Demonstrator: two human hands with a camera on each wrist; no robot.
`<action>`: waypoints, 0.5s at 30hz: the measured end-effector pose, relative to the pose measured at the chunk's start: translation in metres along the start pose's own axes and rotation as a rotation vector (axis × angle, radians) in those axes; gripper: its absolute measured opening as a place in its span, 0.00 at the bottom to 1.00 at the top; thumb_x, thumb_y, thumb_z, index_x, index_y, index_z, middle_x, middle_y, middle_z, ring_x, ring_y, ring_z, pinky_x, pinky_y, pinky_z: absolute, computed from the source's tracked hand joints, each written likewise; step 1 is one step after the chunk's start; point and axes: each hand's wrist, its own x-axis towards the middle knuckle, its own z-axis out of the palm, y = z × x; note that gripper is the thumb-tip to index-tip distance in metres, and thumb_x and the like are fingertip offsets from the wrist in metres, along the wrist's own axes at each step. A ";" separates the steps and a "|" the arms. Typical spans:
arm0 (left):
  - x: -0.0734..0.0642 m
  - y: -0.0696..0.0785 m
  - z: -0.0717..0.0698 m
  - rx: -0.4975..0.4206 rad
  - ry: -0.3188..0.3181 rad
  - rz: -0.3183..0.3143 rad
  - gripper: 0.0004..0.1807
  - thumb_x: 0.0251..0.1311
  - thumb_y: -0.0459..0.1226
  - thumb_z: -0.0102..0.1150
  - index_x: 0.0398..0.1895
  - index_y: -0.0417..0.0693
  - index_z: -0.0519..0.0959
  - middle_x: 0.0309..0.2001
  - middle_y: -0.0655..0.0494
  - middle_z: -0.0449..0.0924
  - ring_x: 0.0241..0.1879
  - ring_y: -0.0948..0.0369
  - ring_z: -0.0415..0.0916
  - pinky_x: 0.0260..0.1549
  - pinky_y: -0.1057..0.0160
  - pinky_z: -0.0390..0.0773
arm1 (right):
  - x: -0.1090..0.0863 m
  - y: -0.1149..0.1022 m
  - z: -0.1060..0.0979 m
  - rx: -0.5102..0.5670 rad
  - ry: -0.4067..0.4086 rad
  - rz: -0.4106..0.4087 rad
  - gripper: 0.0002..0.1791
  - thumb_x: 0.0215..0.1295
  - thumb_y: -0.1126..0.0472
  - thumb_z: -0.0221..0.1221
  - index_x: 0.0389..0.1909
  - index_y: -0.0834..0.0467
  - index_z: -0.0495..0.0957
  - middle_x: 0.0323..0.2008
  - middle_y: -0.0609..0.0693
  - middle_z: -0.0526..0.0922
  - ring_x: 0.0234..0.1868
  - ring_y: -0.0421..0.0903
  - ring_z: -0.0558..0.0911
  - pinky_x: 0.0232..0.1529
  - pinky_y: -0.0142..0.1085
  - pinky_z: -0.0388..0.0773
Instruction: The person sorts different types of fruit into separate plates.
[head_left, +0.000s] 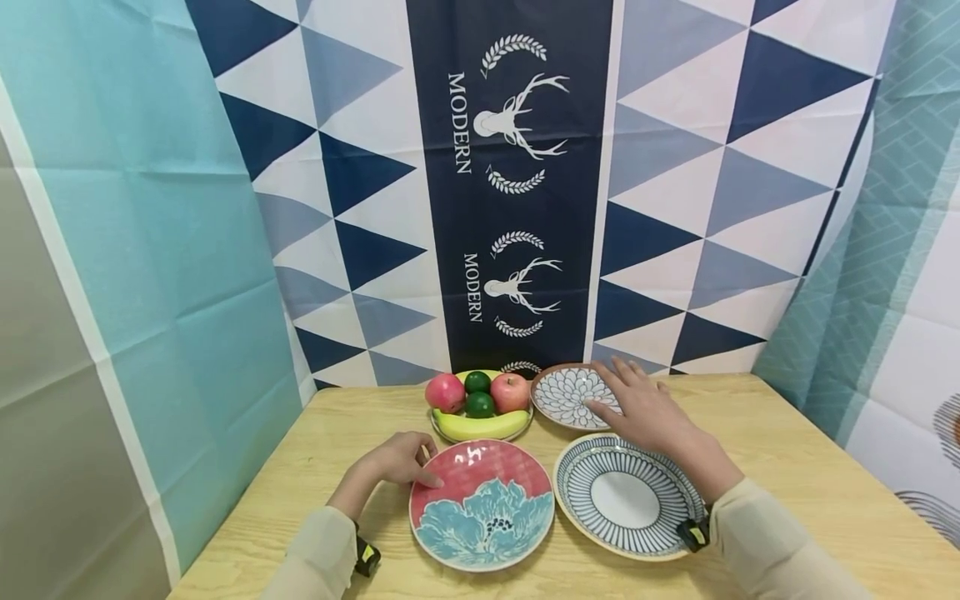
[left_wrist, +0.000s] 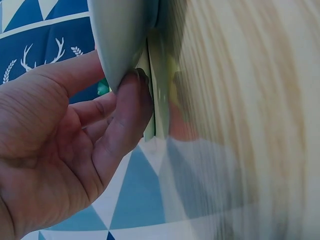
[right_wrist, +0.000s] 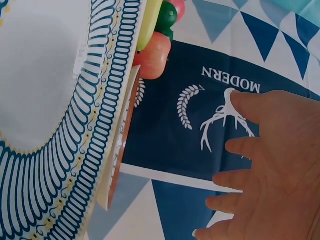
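My left hand [head_left: 397,458] is at the left rim of a pink plate [head_left: 480,533] with a big blue flower. Its thumb lies over the rim, and in the left wrist view the fingers [left_wrist: 127,107] curl beneath the plate's pale underside [left_wrist: 117,42]. Farther right, my right hand [head_left: 648,412] is spread above the brown-rimmed plate [head_left: 566,400] with a petal pattern, covering part of its right side. In the right wrist view its fingers [right_wrist: 230,177] are apart and hold nothing. A blue-and-white striped plate [head_left: 581,500] lies below the right forearm.
Behind the pink plate stands a plate of fruit with bananas [head_left: 480,427], two green fruits [head_left: 480,405], an apple [head_left: 510,392] and a pink round fruit [head_left: 446,392]. Patterned cloth [head_left: 517,208] hangs along the back of the wooden table [head_left: 330,483].
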 end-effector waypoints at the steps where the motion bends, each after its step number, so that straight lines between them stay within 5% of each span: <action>1: 0.000 0.000 0.000 0.002 0.000 0.000 0.17 0.58 0.38 0.80 0.41 0.46 0.80 0.32 0.52 0.78 0.30 0.57 0.76 0.29 0.62 0.78 | 0.000 -0.001 0.000 -0.001 0.003 -0.002 0.41 0.80 0.40 0.54 0.83 0.57 0.57 0.81 0.71 0.52 0.80 0.75 0.50 0.67 0.80 0.48; 15: 0.002 -0.002 0.000 -0.009 -0.003 -0.026 0.17 0.58 0.40 0.80 0.43 0.47 0.80 0.35 0.52 0.78 0.33 0.56 0.76 0.32 0.61 0.80 | 0.029 -0.023 0.011 -0.013 0.040 -0.112 0.37 0.79 0.44 0.57 0.81 0.57 0.62 0.78 0.69 0.61 0.76 0.71 0.63 0.68 0.68 0.65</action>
